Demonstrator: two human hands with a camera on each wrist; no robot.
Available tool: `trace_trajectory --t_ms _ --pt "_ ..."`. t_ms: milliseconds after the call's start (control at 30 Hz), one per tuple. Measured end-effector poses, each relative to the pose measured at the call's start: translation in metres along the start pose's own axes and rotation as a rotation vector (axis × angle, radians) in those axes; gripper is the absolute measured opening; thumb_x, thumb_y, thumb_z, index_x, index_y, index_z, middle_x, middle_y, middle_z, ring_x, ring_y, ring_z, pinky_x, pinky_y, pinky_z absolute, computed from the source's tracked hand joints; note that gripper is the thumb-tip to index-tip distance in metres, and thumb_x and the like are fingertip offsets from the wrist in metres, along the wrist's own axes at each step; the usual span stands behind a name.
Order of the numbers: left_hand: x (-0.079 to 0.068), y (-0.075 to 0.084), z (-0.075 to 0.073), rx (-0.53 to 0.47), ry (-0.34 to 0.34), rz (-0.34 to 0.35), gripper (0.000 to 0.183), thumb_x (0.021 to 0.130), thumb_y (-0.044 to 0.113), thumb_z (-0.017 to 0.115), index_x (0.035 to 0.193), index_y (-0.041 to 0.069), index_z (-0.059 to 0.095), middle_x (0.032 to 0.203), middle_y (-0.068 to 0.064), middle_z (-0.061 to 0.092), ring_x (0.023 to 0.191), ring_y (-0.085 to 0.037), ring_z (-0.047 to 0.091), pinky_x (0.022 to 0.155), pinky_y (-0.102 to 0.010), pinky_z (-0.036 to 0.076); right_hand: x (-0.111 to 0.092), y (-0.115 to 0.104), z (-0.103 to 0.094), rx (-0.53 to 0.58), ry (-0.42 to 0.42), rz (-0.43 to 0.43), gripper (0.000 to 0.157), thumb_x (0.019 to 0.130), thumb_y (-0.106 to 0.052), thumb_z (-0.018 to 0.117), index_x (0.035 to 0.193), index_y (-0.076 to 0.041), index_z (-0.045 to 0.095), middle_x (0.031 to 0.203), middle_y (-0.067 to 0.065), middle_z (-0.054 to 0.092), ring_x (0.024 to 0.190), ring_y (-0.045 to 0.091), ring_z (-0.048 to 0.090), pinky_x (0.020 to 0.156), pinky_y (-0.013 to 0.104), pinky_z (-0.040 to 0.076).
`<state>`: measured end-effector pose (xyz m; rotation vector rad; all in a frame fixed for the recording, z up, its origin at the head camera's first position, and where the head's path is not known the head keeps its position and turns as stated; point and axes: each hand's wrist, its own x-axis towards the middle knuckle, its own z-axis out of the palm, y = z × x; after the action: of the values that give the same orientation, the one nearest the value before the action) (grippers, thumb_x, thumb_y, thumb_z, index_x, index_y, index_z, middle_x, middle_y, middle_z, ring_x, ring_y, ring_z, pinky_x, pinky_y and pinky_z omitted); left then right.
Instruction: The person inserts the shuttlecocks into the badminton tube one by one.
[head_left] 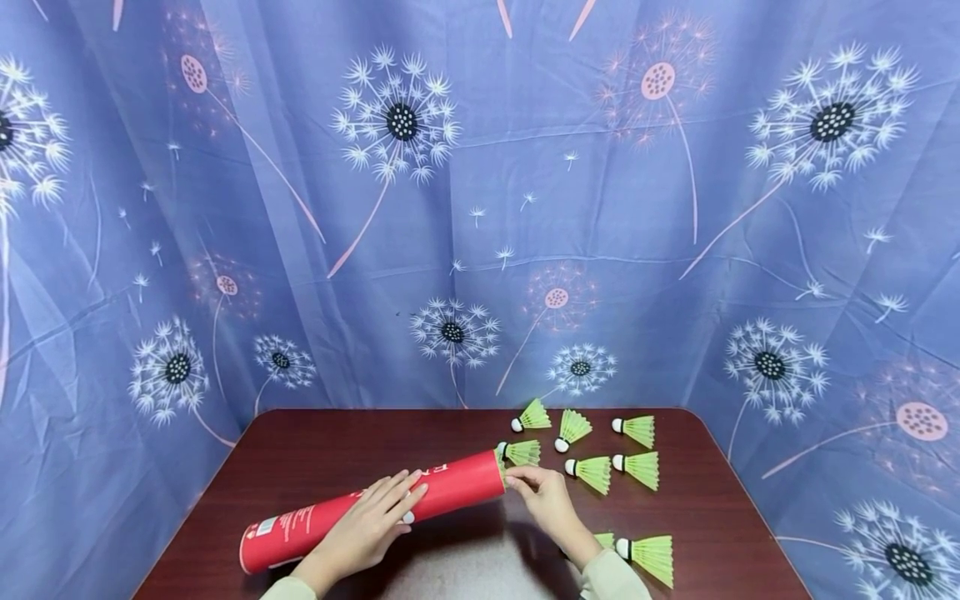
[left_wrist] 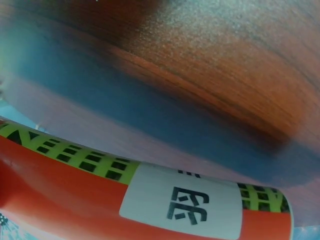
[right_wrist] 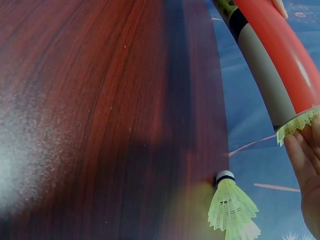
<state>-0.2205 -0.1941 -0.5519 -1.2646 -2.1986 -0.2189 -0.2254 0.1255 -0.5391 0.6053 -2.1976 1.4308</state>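
A long red shuttlecock tube [head_left: 465, 483] slants over the table, its mouth toward the right and slightly raised. My left hand [head_left: 365, 523] grips it around the middle, fingers laid across the top. The tube's red side [left_wrist: 65, 185] and a white label fill the lower part of the left wrist view. At the mouth, my right hand [head_left: 551, 504] pinches the skirt edge of a yellow-green shuttlecock [right_wrist: 295, 124]. Most of that shuttlecock is hidden inside the tube. Just behind the mouth lies another shuttlecock [head_left: 522, 452].
Several more yellow-green shuttlecocks with white corks lie on the dark wood table [head_left: 330, 450], among them one shuttlecock [head_left: 637, 471] at the right and another shuttlecock [head_left: 651, 558] near the right forearm. A blue dandelion-print curtain [head_left: 495, 208] hangs around the table.
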Motion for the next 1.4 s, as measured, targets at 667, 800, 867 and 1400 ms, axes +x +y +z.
trace_trajectory --t_ms 667,800,867,1400 --pt "0.001 0.002 0.007 -0.019 0.025 0.01 0.048 0.102 0.032 0.042 0.143 0.007 0.046 0.144 -0.015 0.046 0.131 -0.032 0.045 0.096 -0.049 0.042 -0.002 0.005 0.004 -0.033 -0.018 -0.059 0.014 0.076 0.008 0.073 0.085 -0.003 0.075 0.083 0.008 0.073 0.077 0.011 0.066 0.062 0.021 0.053" --pt "0.0 0.0 0.006 -0.022 0.026 0.004 0.047 0.102 0.032 0.042 0.142 0.007 0.047 0.145 -0.015 0.045 0.132 -0.031 0.044 0.099 -0.047 0.041 -0.001 0.007 0.002 -0.018 -0.043 -0.016 0.013 0.078 0.002 0.073 0.088 -0.004 0.076 0.085 0.005 0.074 0.077 0.005 0.065 0.063 0.022 0.053" --pt "-0.001 0.0 0.005 -0.018 0.025 0.003 0.047 0.102 0.031 0.045 0.142 0.007 0.046 0.145 -0.015 0.045 0.133 -0.031 0.043 0.1 -0.046 0.04 0.0 0.008 -0.001 -0.027 -0.044 -0.017 0.012 0.079 0.001 0.073 0.089 -0.005 0.076 0.085 0.003 0.074 0.076 0.003 0.064 0.063 0.023 0.053" --pt "-0.002 -0.001 0.002 -0.013 0.013 0.009 0.048 0.101 0.031 0.045 0.141 0.005 0.047 0.142 -0.018 0.048 0.131 -0.032 0.045 0.1 -0.045 0.039 0.01 0.027 -0.05 -0.022 0.081 0.191 0.013 0.083 0.001 0.07 0.095 -0.004 0.075 0.087 0.01 0.073 0.074 0.007 0.065 0.064 0.021 0.052"
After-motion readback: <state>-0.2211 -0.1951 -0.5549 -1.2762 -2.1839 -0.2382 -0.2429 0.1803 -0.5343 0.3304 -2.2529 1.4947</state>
